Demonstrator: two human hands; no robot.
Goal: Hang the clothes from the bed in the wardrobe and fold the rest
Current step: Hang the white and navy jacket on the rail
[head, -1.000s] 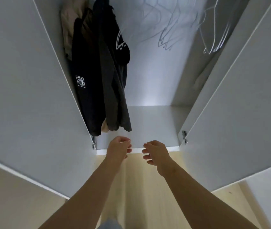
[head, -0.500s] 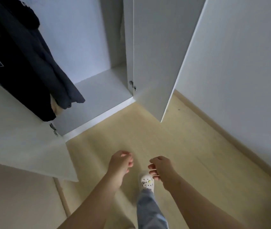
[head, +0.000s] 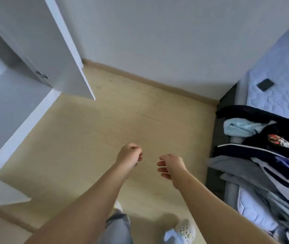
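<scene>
A heap of clothes (head: 263,152) lies on the bed (head: 284,71) at the right edge: dark garments, a light blue piece (head: 239,127) and grey ones (head: 237,171). The white wardrobe (head: 15,106) stands open at the left, its right door (head: 59,55) swung out. My left hand (head: 128,157) and my right hand (head: 171,165) hang over the floor between the two, fingers loosely curled, holding nothing. Both hands are well apart from the clothes and from the wardrobe.
Light wooden floor (head: 122,120) stretches between wardrobe and bed, with a white wall (head: 157,41) behind. A small dark flat object (head: 265,84) lies on the mattress. My feet in white clogs (head: 184,229) are at the bottom.
The view has swung right, away from the wardrobe interior with its hanging dark clothes, and the bed with the heap has come into sight. Both hands stay empty and have dropped lower.
</scene>
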